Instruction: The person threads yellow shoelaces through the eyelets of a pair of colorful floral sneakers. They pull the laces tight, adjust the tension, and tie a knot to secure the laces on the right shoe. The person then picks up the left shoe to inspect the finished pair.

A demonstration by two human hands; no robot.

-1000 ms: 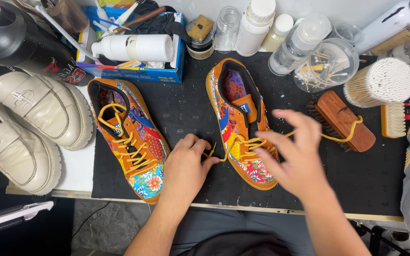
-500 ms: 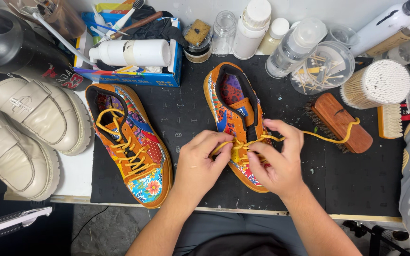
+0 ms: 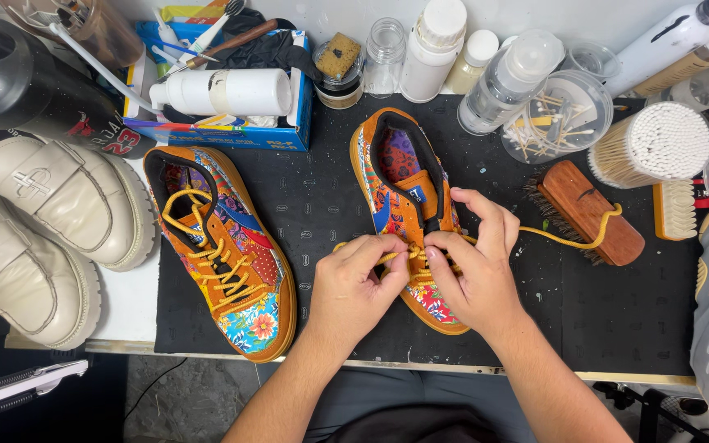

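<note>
The left hand (image 3: 354, 287) and the right hand (image 3: 469, 262) sit close together on top of the orange patchwork shoe with bright flower patches (image 3: 404, 205). Both hands are closed, pinching the yellow shoelace (image 3: 572, 240) near the middle of that shoe. One end of the lace runs out to the right and lies over the brown wooden brush (image 3: 588, 209).

The shoe lies on the black mat (image 3: 322, 205) on the worktop. To its left lies a second orange patchwork shoe (image 3: 223, 254) with its lace already in. Further left are two cream chunky shoes (image 3: 51, 221).

Behind, a blue box (image 3: 289, 123) holds a white bottle (image 3: 223, 90) lying on its side and some tools. A clear round tub (image 3: 560, 115) holds cotton sticks. Another round holder (image 3: 650, 143) is packed full of thin wooden sticks.
</note>
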